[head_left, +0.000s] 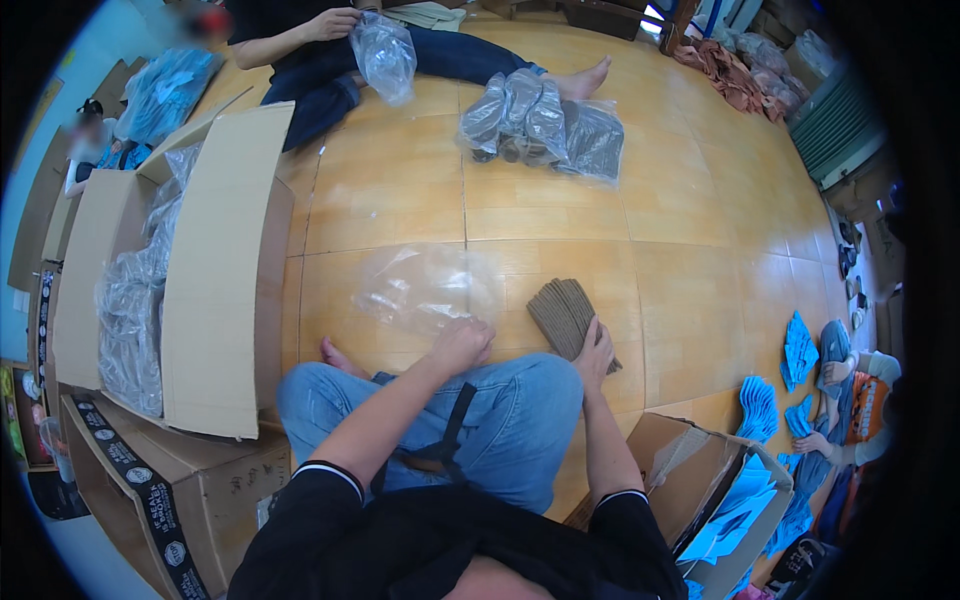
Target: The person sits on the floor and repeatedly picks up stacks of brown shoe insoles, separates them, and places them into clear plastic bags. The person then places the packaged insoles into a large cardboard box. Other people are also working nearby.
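In front of my crossed legs, my left hand (463, 343) is closed at the near right edge of a clear plastic bag (415, 287), pinching it. The bag lies flat and looks unfilled. To its right, a stack of brown folded cloth pieces (560, 318) rests on the floor, its layers slightly fanned. My right hand (596, 352) wraps round the near right side of that stack, thumb and fingers on its edge. Some of the right fingers are hidden behind the stack.
Left stands an open cardboard box (215, 290) of clear plastic bags, beside another box (190, 500). Filled bags (540, 125) lie ahead, near a seated person holding a plastic bag (384, 57). At right, a box (680, 450) holds blue pieces; another person handles blue pieces beyond.
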`<move>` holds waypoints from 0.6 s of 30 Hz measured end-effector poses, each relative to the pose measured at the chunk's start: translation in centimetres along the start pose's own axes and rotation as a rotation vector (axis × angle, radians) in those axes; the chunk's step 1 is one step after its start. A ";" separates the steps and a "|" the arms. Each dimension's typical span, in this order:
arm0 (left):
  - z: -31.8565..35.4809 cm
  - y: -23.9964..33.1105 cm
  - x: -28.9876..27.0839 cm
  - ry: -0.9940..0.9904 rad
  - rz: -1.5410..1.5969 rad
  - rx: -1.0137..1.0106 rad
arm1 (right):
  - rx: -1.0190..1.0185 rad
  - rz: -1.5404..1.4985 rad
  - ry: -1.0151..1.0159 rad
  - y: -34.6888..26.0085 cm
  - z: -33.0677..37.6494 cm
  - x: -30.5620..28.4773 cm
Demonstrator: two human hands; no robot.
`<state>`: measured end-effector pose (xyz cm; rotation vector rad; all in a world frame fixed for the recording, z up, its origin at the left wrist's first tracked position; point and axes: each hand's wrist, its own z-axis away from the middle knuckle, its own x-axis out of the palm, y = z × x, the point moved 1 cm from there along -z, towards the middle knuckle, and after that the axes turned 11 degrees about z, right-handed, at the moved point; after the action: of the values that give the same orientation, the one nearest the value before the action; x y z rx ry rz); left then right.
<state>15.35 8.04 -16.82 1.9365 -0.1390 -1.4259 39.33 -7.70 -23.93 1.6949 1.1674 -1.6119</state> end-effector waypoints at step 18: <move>0.2 -5.9 0.1 0.460 0.028 -0.325 | 0.028 -0.033 -0.022 -0.8 -0.4 -0.8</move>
<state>13.34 12.26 -20.42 1.9196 0.2622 -0.8862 38.93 -7.20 -23.00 1.6789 1.1732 -1.6705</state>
